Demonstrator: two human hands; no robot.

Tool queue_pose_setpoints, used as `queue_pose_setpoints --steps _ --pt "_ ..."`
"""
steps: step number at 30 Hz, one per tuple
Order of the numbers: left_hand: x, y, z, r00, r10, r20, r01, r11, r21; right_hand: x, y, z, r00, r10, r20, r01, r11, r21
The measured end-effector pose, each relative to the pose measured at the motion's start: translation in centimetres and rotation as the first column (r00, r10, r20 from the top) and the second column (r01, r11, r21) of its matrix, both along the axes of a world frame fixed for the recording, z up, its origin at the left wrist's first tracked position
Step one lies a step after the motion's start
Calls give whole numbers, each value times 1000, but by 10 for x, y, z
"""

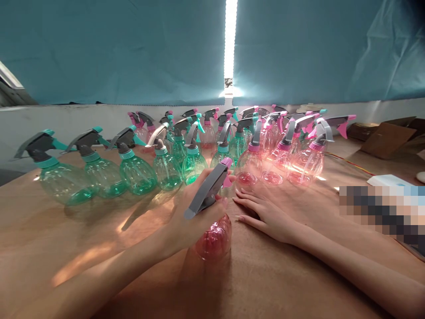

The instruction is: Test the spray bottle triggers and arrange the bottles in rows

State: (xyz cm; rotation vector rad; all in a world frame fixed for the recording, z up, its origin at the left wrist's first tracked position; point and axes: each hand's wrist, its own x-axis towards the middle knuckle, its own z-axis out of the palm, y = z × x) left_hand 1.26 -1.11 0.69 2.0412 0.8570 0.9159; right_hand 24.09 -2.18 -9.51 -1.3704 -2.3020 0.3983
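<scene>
A pink spray bottle [215, 239] with a grey and pink trigger head stands upright on the table in front of me. My left hand [192, 217] is closed around its neck, just under the head, and hides the collar. To the right of that bottle, my right hand [265, 215] lies on the table, fingers extended and apart, holding nothing. Just beyond its fingertips stands another pink bottle [247, 166]. Past my left hand are a green spray bottle [195, 164] and a second green bottle [168, 170], both with turquoise collars.
Several green bottles [137, 173] line the left side, with several pink ones [303, 166] on the right and more behind. Brown cardboard [387, 139] and a white box [387, 180] are at the right, near a thin cable [352, 164]. A blue-green curtain [116, 53] hangs behind the brown table [265, 283].
</scene>
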Motion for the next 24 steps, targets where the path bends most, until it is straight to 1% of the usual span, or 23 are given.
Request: queue_pose_setpoints --steps 2,5,7,12,15,18,20,24 --pt "1 0 0 1000 13 -14 -12 1000 25 0 0 0 1000 -1 -5 1 1000 -1" --pt "1 -1 0 997 64 -47 -60 994 87 0 0 0 1000 1 3 -1 1000 -6" --pt "1 -1 -1 994 88 -67 -81 991 104 0 0 -1 1000 2 -8 -2 1000 3" --pt "0 -1 -2 995 70 -72 -65 996 62 0 0 -2 1000 3 -21 -2 1000 25" --pt "2 -2 0 997 54 -52 -53 998 24 0 0 -2 1000 4 -10 -4 1000 22" --pt "5 -3 4 997 66 -48 -65 998 19 0 1 -2 1000 8 1 -8 1000 13" --pt "6 -3 5 998 52 -27 -52 999 14 1 1 -1 1000 8 -5 -8 1000 9" --pt "5 -4 4 999 35 2 -35 999 18 1 0 -1 1000 2 -12 -2 1000 0"
